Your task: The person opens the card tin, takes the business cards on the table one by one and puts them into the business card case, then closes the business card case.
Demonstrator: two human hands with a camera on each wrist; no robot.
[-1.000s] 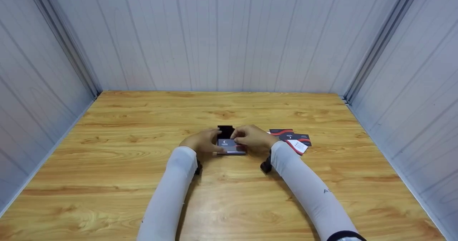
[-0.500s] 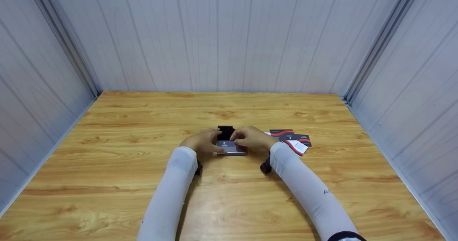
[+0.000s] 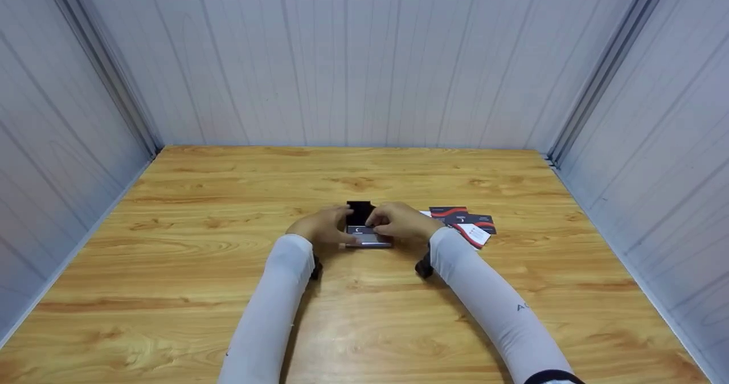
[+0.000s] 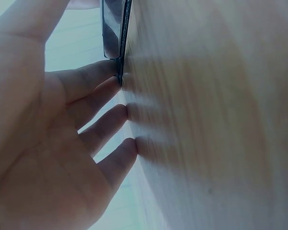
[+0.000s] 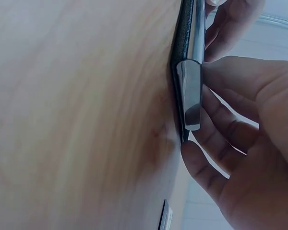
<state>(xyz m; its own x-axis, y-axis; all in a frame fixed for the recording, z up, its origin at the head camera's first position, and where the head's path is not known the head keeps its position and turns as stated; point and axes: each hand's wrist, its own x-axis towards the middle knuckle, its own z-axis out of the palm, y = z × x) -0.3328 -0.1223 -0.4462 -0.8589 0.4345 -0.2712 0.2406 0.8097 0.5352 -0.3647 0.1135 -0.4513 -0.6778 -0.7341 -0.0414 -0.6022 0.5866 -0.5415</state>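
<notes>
Left hand (image 3: 322,224) spreads relaxed fingers against the card case (image 3: 373,245), mid-frame. Right hand (image 3: 405,221) bends toward its business card (image 3: 357,230); whether pinching, cannot tell.

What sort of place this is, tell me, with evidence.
Probably a small work booth: pale panelled walls meeting at grey corner strips stand on three sides of a wood-grain tabletop.

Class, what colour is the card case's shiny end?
Silver; the case's shiny end shows best in the right wrist view.
</notes>
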